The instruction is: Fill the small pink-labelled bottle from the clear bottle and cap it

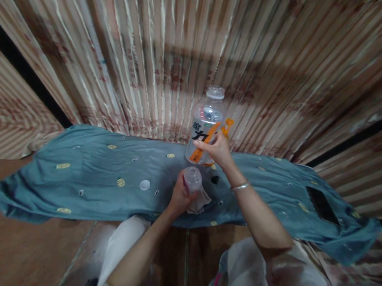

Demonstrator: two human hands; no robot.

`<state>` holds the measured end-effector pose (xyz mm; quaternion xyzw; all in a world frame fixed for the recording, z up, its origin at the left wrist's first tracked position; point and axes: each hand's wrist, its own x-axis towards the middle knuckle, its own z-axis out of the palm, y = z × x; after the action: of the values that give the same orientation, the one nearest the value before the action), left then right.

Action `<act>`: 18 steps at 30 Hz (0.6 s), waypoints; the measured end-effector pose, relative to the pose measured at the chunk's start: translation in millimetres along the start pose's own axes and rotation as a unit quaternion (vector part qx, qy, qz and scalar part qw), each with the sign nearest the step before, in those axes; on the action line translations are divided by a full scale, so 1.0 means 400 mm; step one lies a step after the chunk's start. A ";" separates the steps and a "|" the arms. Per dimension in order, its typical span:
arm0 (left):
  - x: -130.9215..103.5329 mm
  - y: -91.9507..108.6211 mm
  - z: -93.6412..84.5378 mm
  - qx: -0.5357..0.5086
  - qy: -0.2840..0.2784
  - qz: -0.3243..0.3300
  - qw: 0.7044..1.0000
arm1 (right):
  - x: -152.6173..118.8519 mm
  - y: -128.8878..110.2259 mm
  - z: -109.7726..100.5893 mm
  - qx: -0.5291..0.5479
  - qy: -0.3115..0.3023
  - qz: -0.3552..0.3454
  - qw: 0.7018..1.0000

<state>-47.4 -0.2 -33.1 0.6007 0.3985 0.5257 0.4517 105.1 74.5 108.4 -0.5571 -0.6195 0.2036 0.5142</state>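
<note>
My right hand (216, 149) is closed around the lower part of a large clear plastic bottle (208, 110), which has a label with dark characters and an orange stripe. No cap shows on the bottle's neck, and it leans slightly to the right. Below it, my left hand (181, 194) grips a small clear cup (193, 179) low over the cloth. A crumpled whitish cloth or tissue (199, 202) lies just under the cup. To the right of the cup rests a small black cap-like piece (215, 179). A round white lid-like disc (144, 185) lies left of my left hand.
A blue-green patterned cloth (95, 185) covers the narrow surface before me. A dark phone (322, 204) lies at its right end. Behind it hangs a pleated curtain (170, 52), with dark poles (23, 68) at both sides.
</note>
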 end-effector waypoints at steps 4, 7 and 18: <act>-0.011 0.018 -0.007 -0.016 -0.036 0.024 0.999 | 0.049 0.080 0.119 -0.014 -0.079 0.025 0.996; -0.015 0.011 -0.012 -0.007 -0.037 0.029 0.999 | 0.056 0.138 0.190 0.001 -0.144 0.042 0.989; -0.024 -0.004 -0.023 0.030 -0.050 0.052 0.997 | 0.003 0.273 0.268 0.095 -0.225 0.057 0.968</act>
<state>-57.8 -7.9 -36.9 0.6592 0.3594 0.5057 0.4250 65.2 142.5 -22.9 -0.4801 -0.6639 0.4107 0.4001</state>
